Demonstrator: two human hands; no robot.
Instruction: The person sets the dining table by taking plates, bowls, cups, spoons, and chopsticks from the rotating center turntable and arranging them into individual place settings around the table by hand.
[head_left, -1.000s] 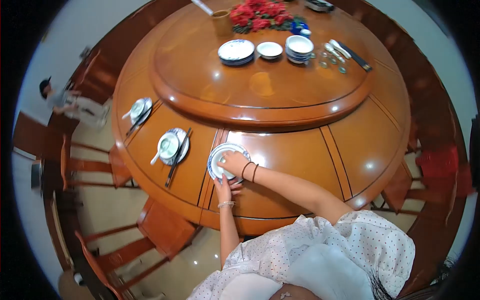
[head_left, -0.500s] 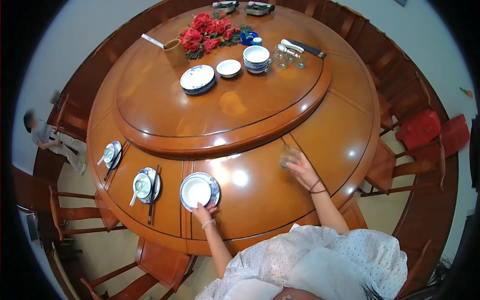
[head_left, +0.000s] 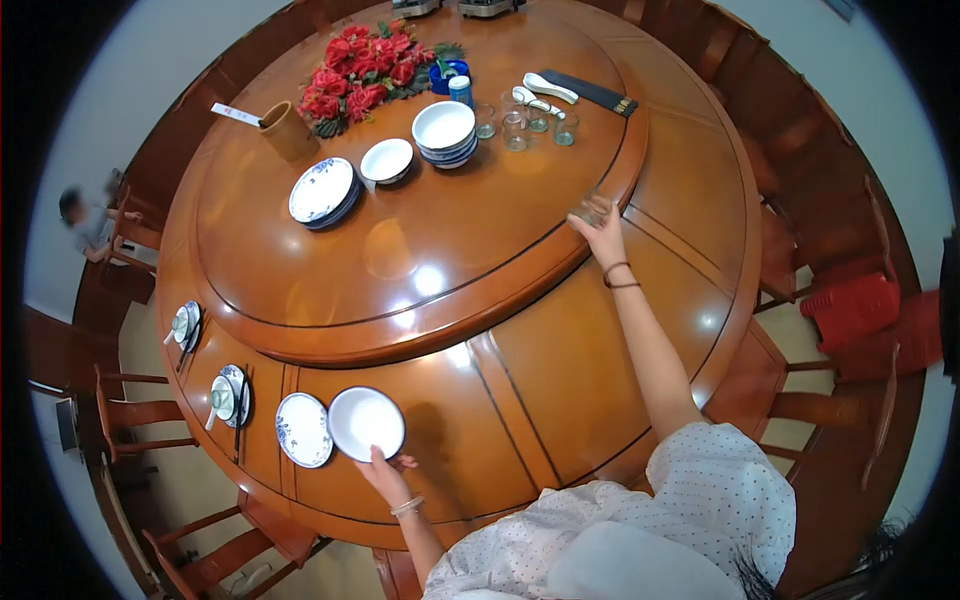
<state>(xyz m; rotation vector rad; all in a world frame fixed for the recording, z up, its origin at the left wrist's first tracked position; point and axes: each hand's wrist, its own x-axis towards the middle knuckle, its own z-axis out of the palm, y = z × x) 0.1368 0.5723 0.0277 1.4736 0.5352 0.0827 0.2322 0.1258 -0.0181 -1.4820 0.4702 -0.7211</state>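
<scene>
My left hand (head_left: pixel 386 474) grips a white bowl (head_left: pixel 366 424) by its near rim, with the thumb inside. The bowl is raised just to the right of a blue-patterned plate (head_left: pixel 304 430), which lies on the table's outer ring. Out in front, my right hand (head_left: pixel 604 236) is closed round a small clear glass (head_left: pixel 592 208) at the near right edge of the turntable (head_left: pixel 480 262). More small glasses (head_left: pixel 515 130) stand farther back on the turntable, beside white spoons (head_left: pixel 550 88) and dark chopsticks (head_left: pixel 590 92).
A plate stack (head_left: pixel 324 192), a single bowl (head_left: pixel 387 160) and a bowl stack (head_left: pixel 444 132) stand on the turntable. Behind them are red flowers (head_left: pixel 360 72) and a wooden holder (head_left: pixel 290 132). Place settings (head_left: pixel 230 396) lie at left. A person (head_left: pixel 95 225) sits far left.
My left hand has lifted the bowl off its plate and moved it rightward. My right hand has carried the glass forward to the turntable's edge. The camera view has shifted too.
</scene>
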